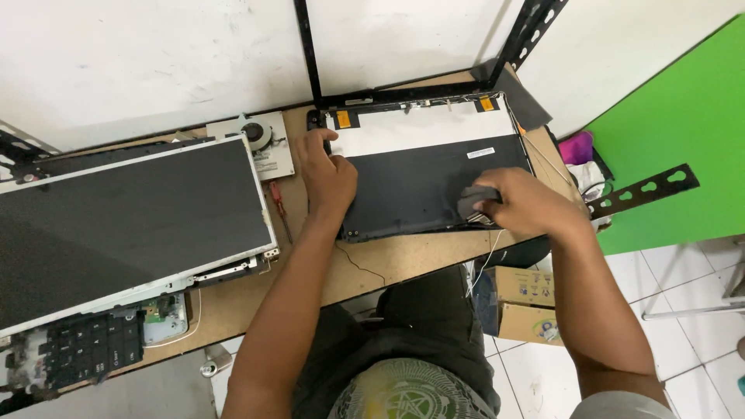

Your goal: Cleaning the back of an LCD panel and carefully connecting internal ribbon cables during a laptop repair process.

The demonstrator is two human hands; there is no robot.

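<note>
A black laptop lid shell (419, 186) lies on the wooden bench, its far part covered by a white sheet with orange tabs. My left hand (326, 174) presses on the shell's left edge, fingers bent over it. My right hand (520, 203) rests on the shell's lower right corner and grips a roll of black tape (475, 202). Thin wires (489, 248) hang off the bench edge below that hand.
A detached screen panel (132, 225) lies at the left over a laptop base with keyboard (93, 345). A cooling fan (260, 140) and a red-handled screwdriver (278, 203) sit between panel and shell. Cardboard boxes (528, 299) stand on the floor; a green wall (675, 132) is at right.
</note>
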